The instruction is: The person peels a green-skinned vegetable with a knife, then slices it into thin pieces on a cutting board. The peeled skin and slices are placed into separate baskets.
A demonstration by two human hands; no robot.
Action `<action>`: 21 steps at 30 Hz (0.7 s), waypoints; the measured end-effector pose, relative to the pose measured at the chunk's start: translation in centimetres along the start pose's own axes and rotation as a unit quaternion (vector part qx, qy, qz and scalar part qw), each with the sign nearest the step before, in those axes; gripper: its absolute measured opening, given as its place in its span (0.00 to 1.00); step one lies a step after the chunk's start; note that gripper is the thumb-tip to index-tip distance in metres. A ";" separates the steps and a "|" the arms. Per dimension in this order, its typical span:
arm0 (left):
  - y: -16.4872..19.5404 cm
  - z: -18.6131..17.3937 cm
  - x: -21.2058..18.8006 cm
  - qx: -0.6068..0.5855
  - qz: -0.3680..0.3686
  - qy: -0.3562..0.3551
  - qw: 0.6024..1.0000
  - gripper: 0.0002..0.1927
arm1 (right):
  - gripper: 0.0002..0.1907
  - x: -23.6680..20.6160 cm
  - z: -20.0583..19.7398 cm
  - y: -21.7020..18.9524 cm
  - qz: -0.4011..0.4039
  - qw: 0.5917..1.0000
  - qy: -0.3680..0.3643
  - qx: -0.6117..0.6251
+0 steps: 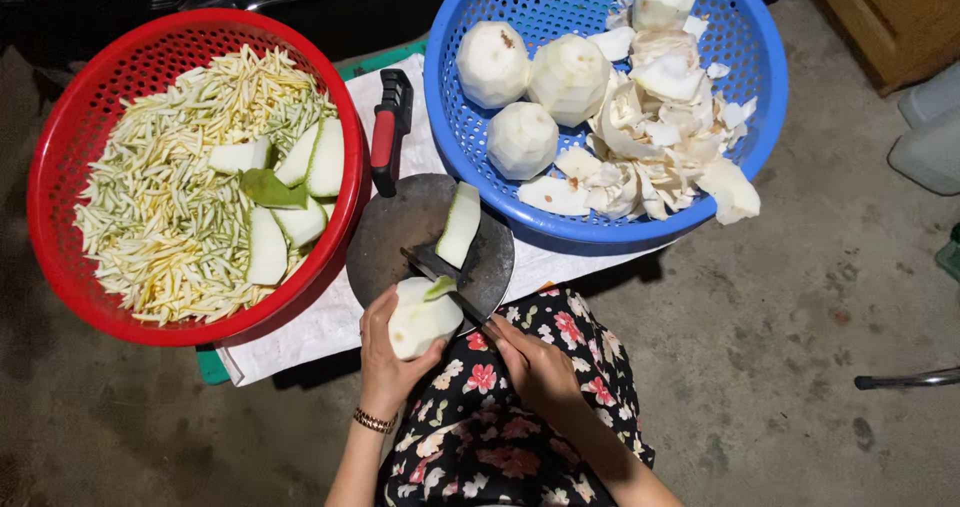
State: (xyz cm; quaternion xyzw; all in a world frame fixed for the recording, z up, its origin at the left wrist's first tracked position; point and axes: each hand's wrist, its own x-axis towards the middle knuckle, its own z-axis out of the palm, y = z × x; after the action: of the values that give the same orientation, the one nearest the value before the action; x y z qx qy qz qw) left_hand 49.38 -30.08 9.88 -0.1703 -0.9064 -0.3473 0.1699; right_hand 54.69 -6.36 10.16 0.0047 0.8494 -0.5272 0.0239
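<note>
Right now my left hand (pixel 385 352) is wrapped around a peeled pale fruit (pixel 422 317), fingers curled under it, holding it at the near edge of the round dark chopping board (pixel 400 232). My right hand (pixel 535 367) is clamped on the handle of a knife (pixel 440 275), and the blade lies across the top of the fruit, where a bit of green skin shows. On the board just beyond the blade sits a cut slice (pixel 460 225), pale with a green edge. Off to my left the red basket (pixel 60 167) is full of thin shredded strips with several larger slices lying on top. Ahead to the right, the blue basket (pixel 760 77) holds whole peeled fruits and a pile of white peelings. Between the two baskets a red-and-black knife sharpener (pixel 388 132) rests on the white cloth (pixel 330 317) under the board. My floral skirt (pixel 520 437) fills the bottom of the view.
</note>
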 end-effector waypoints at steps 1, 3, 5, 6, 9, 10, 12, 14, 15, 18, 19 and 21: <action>-0.1 0.0 -0.4 -0.003 -0.008 0.006 1.000 0.47 | 0.21 0.3 0.2 -0.1 -0.003 1.000 -0.001 0.007; -0.3 0.1 -1.2 -0.009 -0.025 0.019 0.999 0.46 | 0.21 0.8 0.7 0.1 -0.023 0.999 -0.002 0.032; -0.6 0.1 -1.6 -0.013 -0.022 0.028 0.999 0.45 | 0.21 1.6 1.3 0.6 -0.058 0.996 0.000 0.068; -0.7 0.1 -1.7 -0.016 -0.019 0.033 0.999 0.45 | 0.21 2.0 1.6 1.0 -0.032 0.996 -0.017 0.083; -1.0 0.1 -2.0 -0.040 -0.027 0.039 0.998 0.46 | 0.21 3.3 2.7 2.3 0.013 0.989 -0.053 0.141; -1.1 0.2 -1.9 -0.056 -0.035 0.044 0.997 0.46 | 0.21 4.1 3.1 2.8 0.004 0.984 -0.058 0.167; -1.4 0.2 -2.1 -0.088 -0.052 0.055 0.993 0.46 | 0.22 5.1 3.9 3.8 0.015 0.978 -0.069 0.195; -2.1 0.3 -2.2 -0.093 -0.063 0.058 0.992 0.46 | 0.22 5.6 4.6 5.0 0.057 0.976 -0.080 0.196; -2.4 0.4 -2.4 -0.096 -0.069 0.057 0.991 0.46 | 0.22 5.6 4.9 5.7 0.095 0.975 -0.092 0.177; -3.4 0.5 -3.3 -0.187 -0.111 0.072 0.973 0.47 | 0.23 5.6 6.2 7.3 0.100 0.981 -0.083 0.142; -3.9 0.6 -3.4 -0.215 -0.103 0.077 0.968 0.47 | 0.22 5.5 6.5 7.8 0.028 0.988 -0.055 0.142; -4.3 0.2 -4.2 -0.262 -0.102 0.088 0.956 0.47 | 0.23 5.6 6.9 8.3 0.002 0.986 -0.058 0.159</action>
State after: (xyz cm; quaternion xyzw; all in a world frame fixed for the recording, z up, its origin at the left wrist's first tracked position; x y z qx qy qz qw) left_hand 51.23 -33.76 5.43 -0.0845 -0.7777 -0.6015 0.1621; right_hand 49.58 -8.93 -0.54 -0.0205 0.7519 -0.6549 0.0730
